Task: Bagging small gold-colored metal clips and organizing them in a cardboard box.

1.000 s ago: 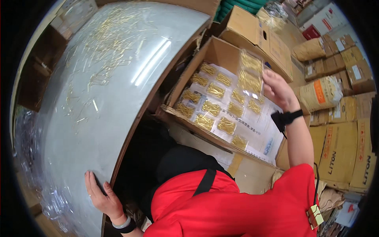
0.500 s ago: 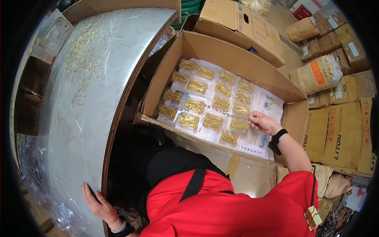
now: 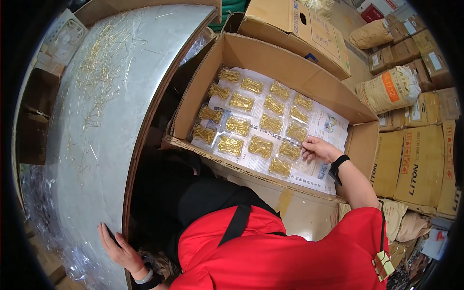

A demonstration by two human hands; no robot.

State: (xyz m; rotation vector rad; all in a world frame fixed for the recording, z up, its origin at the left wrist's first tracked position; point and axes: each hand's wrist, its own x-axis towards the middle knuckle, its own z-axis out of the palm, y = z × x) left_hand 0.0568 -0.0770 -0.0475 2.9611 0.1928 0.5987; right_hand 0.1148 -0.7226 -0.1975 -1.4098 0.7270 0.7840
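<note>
My right hand (image 3: 320, 149) reaches into a shallow cardboard box (image 3: 294, 58), fingers closed at the right edge of a clear plastic case of gold wire hooks (image 3: 289, 151). Several similar cases lie in rows around it, on newspaper (image 3: 316, 176) lining the box. Another case (image 3: 280, 166) is just nearer to me than the gripped one. On the left, my left hand (image 3: 119, 247) rests flat on the edge of a grey metal-topped table (image 3: 116, 164), fingers extended and holding nothing. Loose gold wire hooks (image 3: 99, 67) are scattered over the table's far part.
A closed cardboard carton (image 3: 295, 34) stands beyond the open box. Stacked cartons (image 3: 418, 162) and a woven sack (image 3: 389, 92) are at the right. Clear plastic bags (image 3: 46, 212) lie left of the table, and a small fan (image 3: 67, 41) stands at the far left.
The case at my right hand has shifted slightly left and away from me, and my right hand with it. My left hand stays on the table edge.
</note>
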